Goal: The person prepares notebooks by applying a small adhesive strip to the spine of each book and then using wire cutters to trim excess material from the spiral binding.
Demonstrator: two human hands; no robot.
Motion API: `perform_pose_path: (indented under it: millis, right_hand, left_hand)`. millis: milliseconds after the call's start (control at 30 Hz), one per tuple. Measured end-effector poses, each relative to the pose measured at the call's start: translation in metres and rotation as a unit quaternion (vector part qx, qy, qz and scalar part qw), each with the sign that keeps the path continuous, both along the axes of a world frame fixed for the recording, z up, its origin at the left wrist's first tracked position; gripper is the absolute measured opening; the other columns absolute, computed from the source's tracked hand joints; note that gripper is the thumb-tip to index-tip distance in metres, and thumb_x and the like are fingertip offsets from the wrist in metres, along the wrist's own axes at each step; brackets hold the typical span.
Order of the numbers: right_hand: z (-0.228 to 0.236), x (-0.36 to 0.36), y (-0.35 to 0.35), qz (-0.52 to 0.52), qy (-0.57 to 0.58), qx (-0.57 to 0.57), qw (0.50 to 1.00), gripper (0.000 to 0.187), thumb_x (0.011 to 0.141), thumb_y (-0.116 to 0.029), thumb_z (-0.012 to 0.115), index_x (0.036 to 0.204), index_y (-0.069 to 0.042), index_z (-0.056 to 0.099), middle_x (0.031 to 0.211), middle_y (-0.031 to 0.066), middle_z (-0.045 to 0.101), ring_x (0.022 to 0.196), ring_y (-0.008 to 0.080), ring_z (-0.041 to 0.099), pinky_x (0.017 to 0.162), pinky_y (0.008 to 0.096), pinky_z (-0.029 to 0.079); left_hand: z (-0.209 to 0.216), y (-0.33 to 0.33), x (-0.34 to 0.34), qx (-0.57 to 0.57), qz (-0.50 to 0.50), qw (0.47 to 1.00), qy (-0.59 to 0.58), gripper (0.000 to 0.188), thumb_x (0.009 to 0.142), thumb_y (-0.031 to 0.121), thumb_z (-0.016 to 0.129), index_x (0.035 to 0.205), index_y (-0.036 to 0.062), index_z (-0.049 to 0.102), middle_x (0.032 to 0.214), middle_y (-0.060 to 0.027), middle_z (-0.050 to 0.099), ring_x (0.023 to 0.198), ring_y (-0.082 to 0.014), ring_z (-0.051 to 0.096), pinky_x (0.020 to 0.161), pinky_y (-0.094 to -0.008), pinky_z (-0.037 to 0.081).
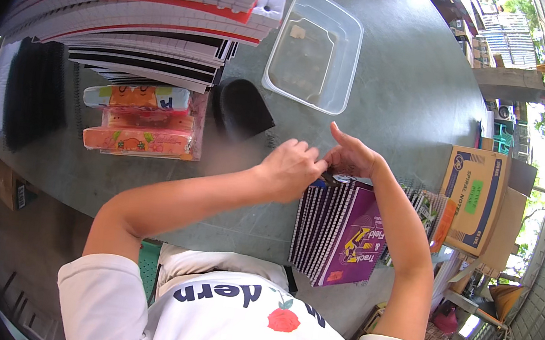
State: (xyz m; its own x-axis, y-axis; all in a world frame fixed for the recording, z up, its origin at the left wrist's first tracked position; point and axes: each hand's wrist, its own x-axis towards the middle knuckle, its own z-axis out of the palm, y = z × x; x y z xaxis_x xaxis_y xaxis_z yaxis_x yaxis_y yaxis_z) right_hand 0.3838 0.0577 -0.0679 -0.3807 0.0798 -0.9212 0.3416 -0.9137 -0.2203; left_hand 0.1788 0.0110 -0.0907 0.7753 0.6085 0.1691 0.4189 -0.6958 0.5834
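My left hand [291, 170] is closed, its fingers bunched in a pinch against my right hand at the top end of a stack of spiral notebooks [353, 236]. What it pinches is too small or hidden to make out. My right hand [356, 159] has its thumb raised and its other fingers curled inward, meeting the left fingertips; anything between them is hidden. Directly below the hands, the notebooks stand on edge by the table's near side, white coils showing, a purple cover facing right. A small dark piece shows between the hands and the notebooks' top.
A clear plastic tub [352, 65] stands on the grey-green table [405, 71], a small scrap inside. A black curved block [242, 109] lies left of it. Tall notebook piles [150, 2], pink packages [141, 138] and black coils [37, 96] fill the left. A cardboard box [474, 200] sits right.
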Motion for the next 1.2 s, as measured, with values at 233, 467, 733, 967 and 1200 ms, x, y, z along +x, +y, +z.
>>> perform_pose_path:
  millis: [233,467,733,967,1200]
  right_hand:
    - [0.010,-0.005,0.004,0.027,0.036,0.009,0.999,0.099,0.079,-0.078,0.023,0.091,0.011,0.063,0.089,0.0211,0.065,0.088,0.0305,0.063,0.085,0.0352,0.047]
    - [0.007,-0.005,0.000,0.018,0.059,0.045,0.997,0.096,0.081,-0.076,0.024,0.091,0.010,0.063,0.091,0.0214,0.065,0.086,0.0308,0.063,0.085,0.0360,0.047]
    - [0.001,0.004,0.001,0.040,0.094,0.041,0.994,0.095,0.081,-0.077,0.025,0.087,0.010,0.063,0.087,0.0182,0.065,0.084,0.0245,0.062,0.081,0.0327,0.047]
    - [-0.008,0.004,-0.001,0.009,0.021,0.044,0.999,0.090,0.082,-0.076,0.025,0.082,0.006,0.063,0.083,0.0145,0.065,0.076,0.0212,0.061,0.074,0.0295,0.047]
    - [-0.012,0.006,-0.004,0.000,0.008,0.069,0.998,0.083,0.083,-0.073,0.030,0.083,0.004,0.063,0.083,0.0142,0.065,0.075,0.0197,0.061,0.073,0.0304,0.047]
  left_hand:
    - [0.014,0.013,-0.004,0.088,0.046,0.994,-0.043,0.038,0.063,0.017,0.069,0.098,0.0061,0.059,0.090,-0.0089,0.055,0.091,-0.0256,0.052,0.084,-0.0398,0.036]
    - [0.016,0.014,0.006,0.041,-0.005,0.999,0.023,0.032,0.070,0.024,0.068,0.095,0.0047,0.060,0.087,-0.0087,0.058,0.088,-0.0232,0.055,0.077,-0.0364,0.040]
    - [0.013,0.006,-0.001,0.035,0.018,0.999,-0.017,0.036,0.066,0.018,0.069,0.098,0.0032,0.060,0.088,-0.0097,0.056,0.090,-0.0256,0.054,0.079,-0.0370,0.040]
    - [0.012,-0.002,0.002,0.112,0.024,0.992,-0.049,0.049,0.059,0.015,0.071,0.105,0.0053,0.058,0.094,-0.0092,0.057,0.094,-0.0262,0.053,0.086,-0.0401,0.037]
    - [0.020,-0.002,-0.001,0.114,0.036,0.992,-0.033,0.046,0.062,0.013,0.068,0.106,0.0052,0.057,0.094,-0.0088,0.058,0.095,-0.0259,0.053,0.086,-0.0414,0.038]
